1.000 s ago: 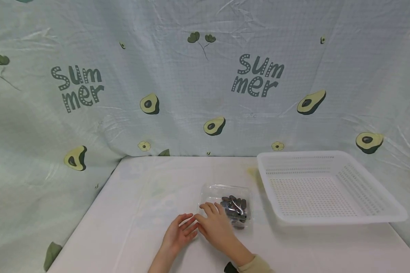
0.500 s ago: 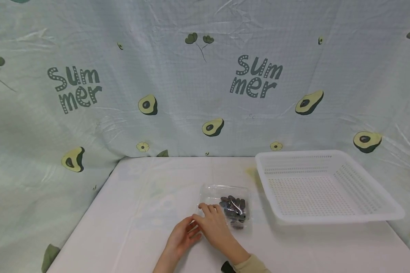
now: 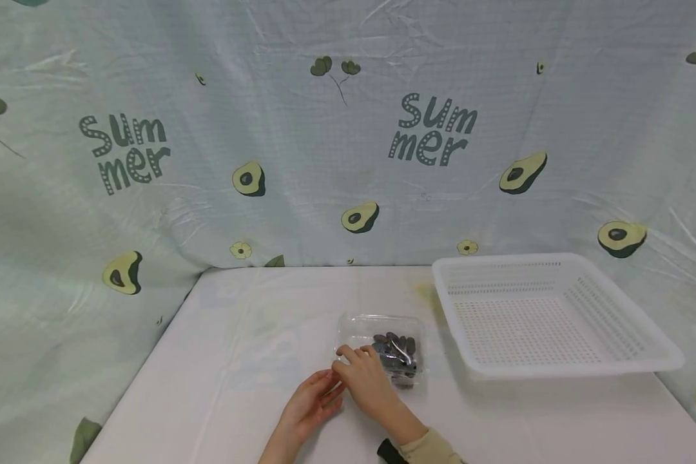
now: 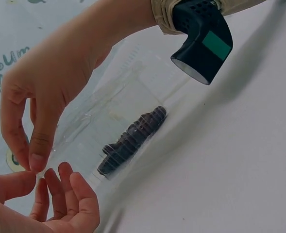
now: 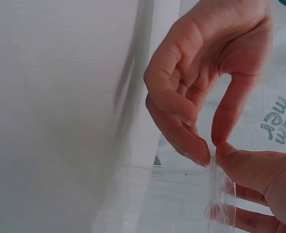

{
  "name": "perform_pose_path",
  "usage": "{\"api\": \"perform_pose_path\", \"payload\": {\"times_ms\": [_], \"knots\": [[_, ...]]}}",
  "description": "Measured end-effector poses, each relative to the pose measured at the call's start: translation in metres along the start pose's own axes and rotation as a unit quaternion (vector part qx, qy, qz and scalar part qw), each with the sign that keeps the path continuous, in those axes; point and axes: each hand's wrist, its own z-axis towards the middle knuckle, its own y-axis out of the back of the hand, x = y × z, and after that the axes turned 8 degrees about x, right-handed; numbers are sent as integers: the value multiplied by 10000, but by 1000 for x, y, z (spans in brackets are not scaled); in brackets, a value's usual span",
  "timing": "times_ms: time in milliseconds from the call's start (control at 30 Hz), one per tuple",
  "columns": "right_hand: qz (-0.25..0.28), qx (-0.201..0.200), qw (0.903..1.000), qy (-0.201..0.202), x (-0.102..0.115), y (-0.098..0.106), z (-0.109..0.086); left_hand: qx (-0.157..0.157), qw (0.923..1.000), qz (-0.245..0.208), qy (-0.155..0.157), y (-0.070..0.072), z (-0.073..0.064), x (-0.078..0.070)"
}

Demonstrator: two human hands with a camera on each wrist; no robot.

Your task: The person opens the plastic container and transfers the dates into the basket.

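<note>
A clear plastic box (image 3: 356, 328) lies on the white table, with several dark, oblong pieces (image 3: 400, 357) inside, mostly at its right side. Both hands meet at the box's near left corner. My right hand (image 3: 371, 390) reaches over it; in the right wrist view its thumb (image 5: 237, 162) presses one side of the clear rim (image 5: 213, 194) and its fingers lie behind. My left hand (image 3: 312, 409) pinches at the same edge, its thumb tip touching the right thumb. In the left wrist view, its other fingers (image 4: 77, 194) curl loosely. The exact grip on the rim is partly hidden.
A white perforated plastic basket (image 3: 528, 328) stands at the table's right. Behind the table (image 3: 255, 335) hangs a pale sheet (image 3: 301, 129) printed with avocados and lettering. A dark wrist camera (image 4: 203, 46) sits by the right sleeve (image 4: 169, 17).
My left hand has moved slightly right, up against the right hand, its fingers drawing closer together. My right hand has stayed by the box's corner. The box has hardly moved.
</note>
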Motion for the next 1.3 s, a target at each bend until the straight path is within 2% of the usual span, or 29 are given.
{"api": "perform_pose_path", "payload": {"times_ms": [300, 467, 767, 1167, 1300], "knots": [[-273, 186, 9991, 264, -5, 5, 1, -22, 9998, 209, -67, -2, 4, 0], [-465, 121, 9978, 459, -7, 4, 1, -106, 9996, 246, -52, -1, 4, 2], [-426, -55, 9969, 652, -8, -4, -2, -246, 9990, 323, -201, -2, 6, 6], [-440, 430, 9957, 694, -3, -8, -3, -482, 9941, 945, -228, -4, 7, 2], [-509, 482, 9948, 734, -2, -7, -4, -491, 9935, 1012, -190, -3, 7, 3]]}}
